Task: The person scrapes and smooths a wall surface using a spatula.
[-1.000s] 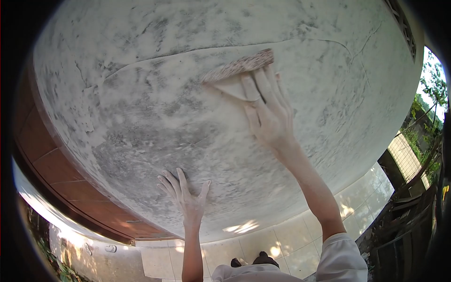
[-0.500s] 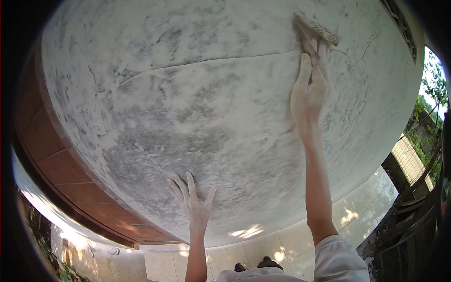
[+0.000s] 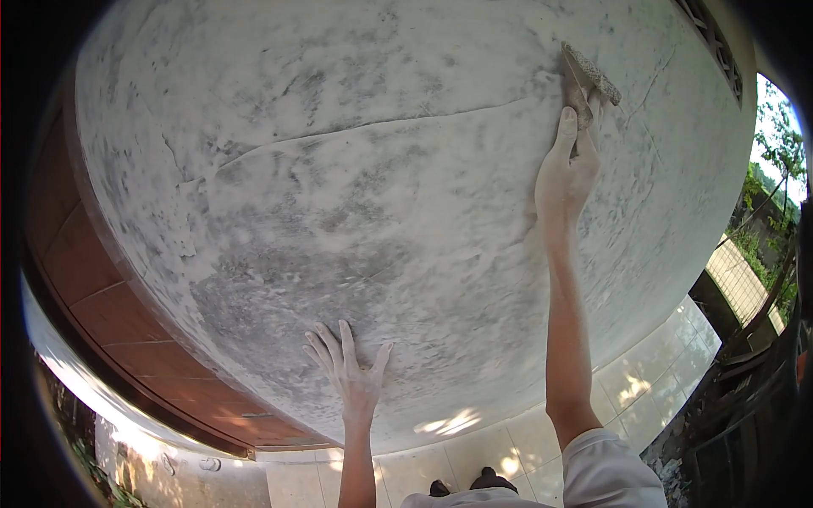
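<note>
A whitish wall (image 3: 457, 203) with grey patches and thin cracks fills most of the view. At the upper right, my right hand (image 3: 566, 173) is closed around the handle of a putty knife (image 3: 590, 74). Its wide edge is crusted with pale material and lies against the wall, near the right end of a long crack. Pale dust coats this hand, and some of its fingers are hidden behind the tool. Lower down, my left hand (image 3: 357, 379) rests flat on the wall with fingers spread, holding nothing, just below a large dark patch (image 3: 288, 284).
Reddish-brown tiles (image 3: 127, 313) border the wall on the left. Pale floor tiles (image 3: 423, 470) run along its foot, where my dark shoes show. A patterned vent (image 3: 716, 42) is at the top right. Dark clutter (image 3: 728, 423) and plants lie beyond on the right.
My right hand and the putty knife have shifted right and slightly down across the wall. The left hand keeps its place on the wall; the view has tilted slightly.
</note>
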Available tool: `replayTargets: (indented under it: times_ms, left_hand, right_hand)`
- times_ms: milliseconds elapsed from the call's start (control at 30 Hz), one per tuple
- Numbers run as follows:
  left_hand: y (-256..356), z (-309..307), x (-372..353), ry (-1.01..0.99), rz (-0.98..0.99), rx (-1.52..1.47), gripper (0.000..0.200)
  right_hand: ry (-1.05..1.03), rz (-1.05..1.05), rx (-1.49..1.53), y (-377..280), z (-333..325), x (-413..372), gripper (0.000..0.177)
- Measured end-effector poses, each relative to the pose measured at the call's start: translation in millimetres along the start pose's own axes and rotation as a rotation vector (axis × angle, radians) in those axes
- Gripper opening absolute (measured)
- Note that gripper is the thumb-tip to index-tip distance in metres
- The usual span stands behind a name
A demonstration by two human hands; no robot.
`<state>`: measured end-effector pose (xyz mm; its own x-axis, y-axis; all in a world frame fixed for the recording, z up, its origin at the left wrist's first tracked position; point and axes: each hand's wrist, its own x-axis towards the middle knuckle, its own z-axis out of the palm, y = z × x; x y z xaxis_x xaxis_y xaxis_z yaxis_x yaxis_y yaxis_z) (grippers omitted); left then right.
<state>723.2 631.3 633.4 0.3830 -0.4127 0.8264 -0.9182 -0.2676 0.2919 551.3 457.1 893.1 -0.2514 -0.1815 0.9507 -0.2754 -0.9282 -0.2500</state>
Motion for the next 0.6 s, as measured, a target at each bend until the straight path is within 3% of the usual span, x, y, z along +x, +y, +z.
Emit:
replayTargets:
  times_ms: [33, 100, 167, 200, 267, 333, 367, 500, 567, 600]
  left_hand:
    - [4, -1, 1, 0.002, -0.018, 0.0, 0.099]
    - [4, 0, 4, 0.009, -0.023, -0.001, 0.099]
    - [2, 3, 3, 0.037, -0.019, -0.019, 0.099]
    - [3, 4, 2, 0.03, -0.015, -0.023, 0.099]
    - [-1, 4, 3, 0.049, 0.008, -0.006, 0.1]
    - [-5, 4, 2, 0.042, 0.014, 0.001, 0.1]
    - [-6, 4, 1, 0.031, 0.013, 0.006, 0.1]
    - [-1, 5, 2, 0.045, 0.003, 0.002, 0.1]
    - [1, 6, 3, 0.082, -0.03, -0.001, 0.096]
    - [1, 6, 2, 0.074, -0.023, -0.007, 0.096]
  right_hand:
    - [0.082, 0.182, 0.023, -9, 5, -1, 0.038]
    - [-0.042, -0.201, -0.117, -12, 26, -44, 0.04]
    - [-0.493, -0.401, 0.099, -31, 25, -97, 0.044]
    - [-0.493, -0.396, 0.092, -24, 21, -97, 0.044]
    - [-0.616, -0.661, 0.068, -4, 9, -88, 0.043]
    - [-0.316, -0.456, -0.07, 17, 0, -41, 0.043]
    - [-0.318, -0.458, -0.069, 15, 1, -38, 0.043]
    - [-0.053, -0.01, -0.082, 6, 6, -35, 0.044]
    - [-0.441, -0.417, -0.037, -1, 9, -91, 0.045]
    - [-0.44, -0.41, -0.047, 6, 4, -97, 0.045]
